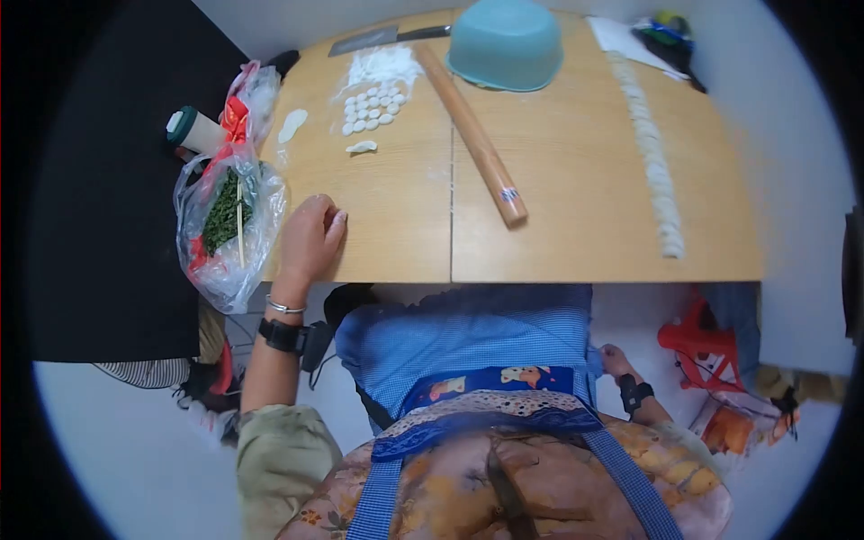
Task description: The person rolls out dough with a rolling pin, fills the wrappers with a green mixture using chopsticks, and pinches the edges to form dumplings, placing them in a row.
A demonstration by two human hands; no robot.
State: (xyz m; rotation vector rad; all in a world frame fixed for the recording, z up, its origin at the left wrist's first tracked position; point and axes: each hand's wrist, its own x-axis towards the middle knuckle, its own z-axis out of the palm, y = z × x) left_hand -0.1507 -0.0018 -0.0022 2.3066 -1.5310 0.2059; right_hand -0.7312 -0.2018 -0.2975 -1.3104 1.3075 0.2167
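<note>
My left hand (312, 236) rests on the wooden table near its front edge, fingers curled into a loose fist; its palm side is hidden. Below the table's right part, my right hand (615, 360) hangs beside my blue checked apron (504, 328), its fingers closed at the apron's side edge. Beyond the left hand lie several small round dough pieces (372, 110) and a curled piece of dough (362, 147). Farther left is a flat, elongated dough piece (292, 125). A wooden rolling pin (472, 135) lies slanted across the table's middle.
White flour (380, 65) lies by a cleaver (364, 40) at the back. An upturned teal bowl (506, 45) stands there too. A long, bumpy strip of dough (648, 144) runs down the right. Left are a plastic bag (261, 193) with greens and a cup (196, 130).
</note>
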